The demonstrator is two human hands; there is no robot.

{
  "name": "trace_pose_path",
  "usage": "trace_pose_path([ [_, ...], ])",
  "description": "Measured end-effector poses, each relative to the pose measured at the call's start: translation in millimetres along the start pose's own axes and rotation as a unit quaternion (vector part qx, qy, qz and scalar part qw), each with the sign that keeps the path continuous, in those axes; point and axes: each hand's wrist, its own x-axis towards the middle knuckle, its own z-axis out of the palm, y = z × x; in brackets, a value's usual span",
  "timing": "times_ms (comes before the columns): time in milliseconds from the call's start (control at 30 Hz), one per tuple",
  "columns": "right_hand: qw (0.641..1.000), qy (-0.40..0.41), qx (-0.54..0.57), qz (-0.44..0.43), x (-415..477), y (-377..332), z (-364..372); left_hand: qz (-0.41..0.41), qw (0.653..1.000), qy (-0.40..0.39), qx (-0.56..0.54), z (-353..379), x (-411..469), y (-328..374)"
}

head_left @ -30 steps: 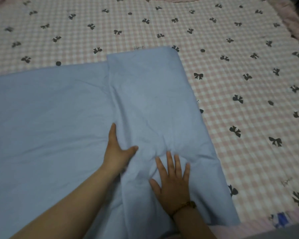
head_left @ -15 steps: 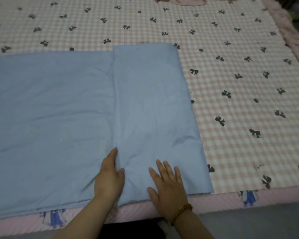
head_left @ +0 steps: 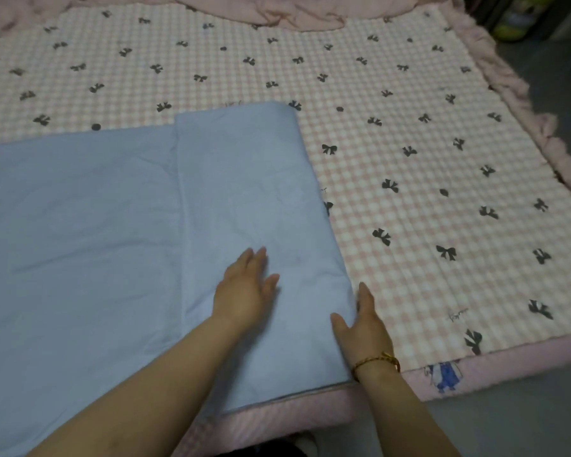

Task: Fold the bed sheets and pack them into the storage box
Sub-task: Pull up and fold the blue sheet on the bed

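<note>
A light blue bed sheet point(head_left: 80, 225) lies flat on the bed, running off the left edge of the view. Its right end is folded back over itself into a thicker panel point(head_left: 244, 179). My left hand point(head_left: 246, 286) rests flat on that folded panel, fingers together and pointing away from me. My right hand point(head_left: 365, 319), with a braided bracelet on the wrist, lies at the panel's right edge, thumb on the blue cloth and fingers along the fold. Neither hand grips the cloth. No storage box is in view.
The bed is covered by a pink checked quilt with black bows point(head_left: 426, 159). A crumpled pink blanket point(head_left: 277, 11) lies at the far edge. The quilt's pink ruffle point(head_left: 521, 103) runs down the right side, with dark floor point(head_left: 567, 94) beyond it.
Both hands have slid to the right across the folded panel. My left hand went from the fold's left seam to its middle; my right hand reached the panel's right edge.
</note>
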Motion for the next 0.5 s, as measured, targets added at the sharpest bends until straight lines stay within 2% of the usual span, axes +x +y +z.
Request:
trace_pose_path([
  [133, 0.999, -0.016, -0.003, -0.028, -11.1, -0.5, 10.5, -0.013, 0.999, -0.044, -0.028, 2.7, 68.4, 78.2],
  [267, 0.998, 0.0, -0.007, -0.069, -17.5, -6.3, 10.3, -0.035, 0.993, -0.086, 0.069, 18.5, 109.5, 121.3],
  [400, 0.994, -0.016, 0.024, -0.109, -22.7, -11.8, 11.1, 0.002, 0.98, -0.069, 0.187, 23.4, 115.5, 122.3],
  [500, 0.988, -0.039, 0.041, -0.146, -28.9, -21.6, 14.5, 0.024, 0.984, -0.074, 0.158, 6.1, 113.6, 109.5],
])
